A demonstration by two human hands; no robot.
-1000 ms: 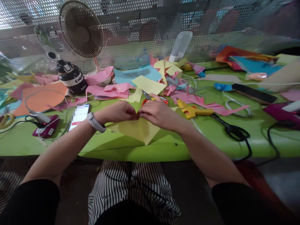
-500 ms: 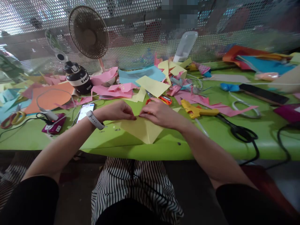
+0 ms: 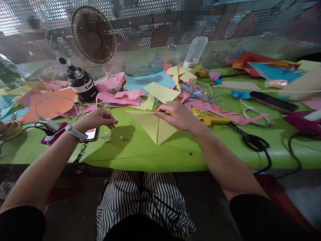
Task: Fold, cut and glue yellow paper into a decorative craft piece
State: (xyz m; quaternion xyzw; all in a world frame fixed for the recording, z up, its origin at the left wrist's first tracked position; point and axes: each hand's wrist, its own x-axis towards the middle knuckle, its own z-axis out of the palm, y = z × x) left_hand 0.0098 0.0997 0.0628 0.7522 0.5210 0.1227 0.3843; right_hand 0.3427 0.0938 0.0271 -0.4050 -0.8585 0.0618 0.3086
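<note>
A folded yellow paper (image 3: 147,124) lies on the green table, its point toward the front edge and a crease down its middle. My right hand (image 3: 173,115) pinches the paper's far edge near the top of the crease. To the left of the paper, my left hand (image 3: 101,118) hovers over the table with its fingers loosely curled and apart, holding nothing. Beneath my left wrist is a lit phone (image 3: 91,134). Tiny clear pieces (image 3: 124,139) are scattered between that hand and the paper.
Behind my hands are pink paper scraps (image 3: 130,97), a blue sheet (image 3: 150,81), a black bottle (image 3: 82,83) and a fan (image 3: 93,35). On the right lie a yellow glue gun (image 3: 213,119), black-handled scissors (image 3: 255,142) and cables. A person's hand (image 3: 3,130) shows at far left.
My left hand has let go of the yellow paper and moved left, over toward the phone. My right hand stays at the paper's far edge, and the paper sits slightly farther from me.
</note>
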